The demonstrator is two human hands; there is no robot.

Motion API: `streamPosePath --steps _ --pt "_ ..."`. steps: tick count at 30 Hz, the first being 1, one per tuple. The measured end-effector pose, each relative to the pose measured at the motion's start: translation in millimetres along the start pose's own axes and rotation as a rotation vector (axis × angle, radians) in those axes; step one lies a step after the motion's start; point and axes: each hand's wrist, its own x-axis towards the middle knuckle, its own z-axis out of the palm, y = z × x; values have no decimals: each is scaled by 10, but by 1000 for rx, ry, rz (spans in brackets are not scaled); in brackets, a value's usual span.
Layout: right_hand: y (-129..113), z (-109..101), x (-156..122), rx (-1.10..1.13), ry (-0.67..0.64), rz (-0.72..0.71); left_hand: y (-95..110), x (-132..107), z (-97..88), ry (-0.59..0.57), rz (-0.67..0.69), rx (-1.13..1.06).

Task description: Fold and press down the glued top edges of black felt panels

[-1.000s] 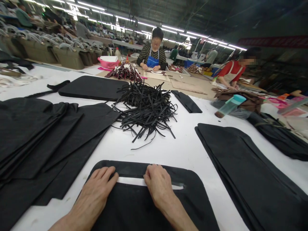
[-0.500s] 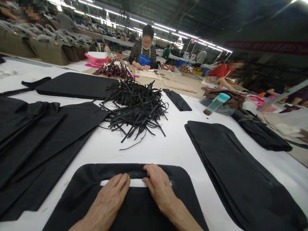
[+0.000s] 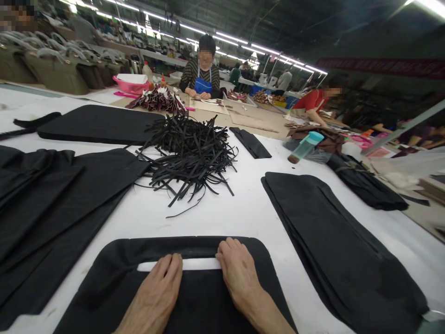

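A black leather-like panel (image 3: pixel 205 297) with rounded far corners lies flat in front of me. Near its far edge runs a long narrow slot with a white strip (image 3: pixel 200 264) showing in it; whether that is table or backing I cannot tell. My left hand (image 3: pixel 156 287) presses on the slot's near edge, fingers together and curled down on the panel. At the slot's right end, my right hand (image 3: pixel 239 273) has its bent fingers closed on the panel's far border. Its thumb is mostly hidden.
Black sheets (image 3: pixel 62 199) lie left and stacked black panels (image 3: pixel 333 241) right. Beyond are a heap of black strips (image 3: pixel 191 153), a thick black slab (image 3: pixel 97 123), a small black piece (image 3: pixel 250 143) and a teal-lidded bottle (image 3: pixel 306 147). A co-worker (image 3: pixel 205 74) sits opposite.
My right hand has shifted a little right along the slot, uncovering more of the white strip between my hands. The left hand stays near the same place on the panel.
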Motion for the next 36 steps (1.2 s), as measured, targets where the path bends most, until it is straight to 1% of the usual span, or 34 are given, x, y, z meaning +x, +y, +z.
streamPosePath --steps 4,9,16,18,23,26,28,30,32,33,36 --pt "-59 -83 56 -37 -80 52 37 55 -125 -76 -52 -7" --pt "-62 -124 95 -12 -112 66 77 146 -287 -131 -47 58" --pt "-15 -127 130 13 -117 60 153 319 -358 -219 -87 25" --pt "-2 -99 127 28 -102 51 191 385 -384 -255 -88 60" --pt "49 -61 112 68 -74 31 303 528 -417 -392 -51 223" --pt "162 -102 74 173 -67 -36 322 563 -412 -424 -31 265" --pt "272 -134 32 302 -48 -75 313 569 -419 -410 -25 258" --pt "385 -148 -13 382 -17 -87 305 574 -435 -374 -26 240" --pt "471 -141 -49 361 4 -98 314 588 -446 -302 -11 221" --pt "497 -135 -60 335 12 -102 328 599 -443 -246 10 205" --pt "507 -134 -64 268 -6 -58 407 643 -384 -89 112 132"
